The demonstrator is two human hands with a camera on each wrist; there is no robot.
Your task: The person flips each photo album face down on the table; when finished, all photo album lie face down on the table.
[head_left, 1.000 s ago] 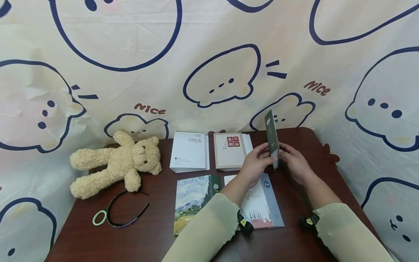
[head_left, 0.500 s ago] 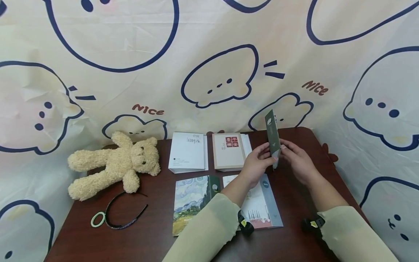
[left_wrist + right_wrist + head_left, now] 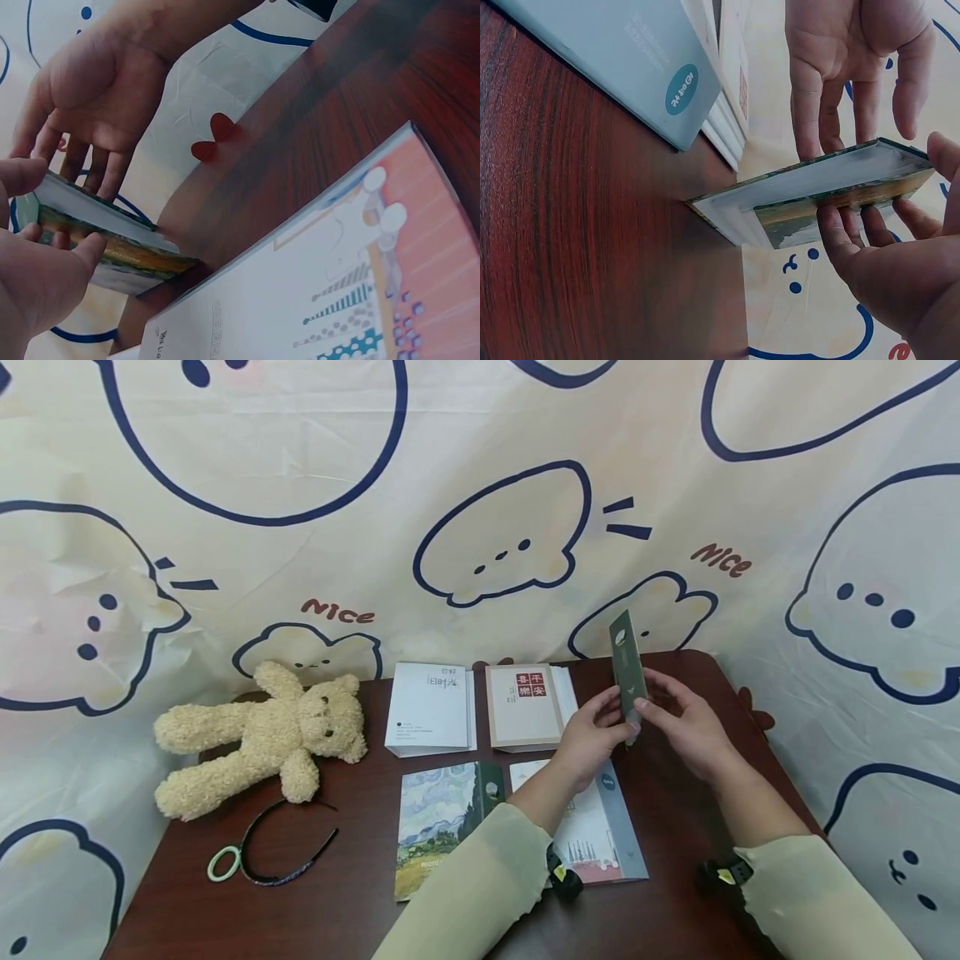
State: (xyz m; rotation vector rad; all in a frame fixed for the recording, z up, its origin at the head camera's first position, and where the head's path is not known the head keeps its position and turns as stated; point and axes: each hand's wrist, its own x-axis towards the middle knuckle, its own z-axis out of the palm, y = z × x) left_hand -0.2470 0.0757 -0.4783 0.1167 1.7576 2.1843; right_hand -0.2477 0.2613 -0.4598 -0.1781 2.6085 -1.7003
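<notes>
A slim photo album [image 3: 628,664] with a dark green spine stands upright above the table's right side. My left hand [image 3: 588,739] holds its lower left part, fingers on one cover and thumb near the spine. From the right, my right hand [image 3: 686,722] grips it, its thumb on the green spine and its fingers behind. The right wrist view shows the album's [image 3: 810,180] covers slightly apart, with white inside and a painted landscape on one. Its lower corner is close to the tabletop. Beneath my left forearm lies a white and blue-grey album [image 3: 622,827], partly hidden.
A painted-landscape album [image 3: 435,818] lies front centre, partly under the left sleeve. Behind stand a white album [image 3: 427,710] and a beige one [image 3: 525,710] with red characters. A plush bear [image 3: 270,735], a black headband [image 3: 277,881] and a light green ring [image 3: 223,864] lie left.
The right hand has moved in closer, and its thumb now sits on the album's green spine. The album has turned slightly, showing more of the spine. The left hand keeps its hold.
</notes>
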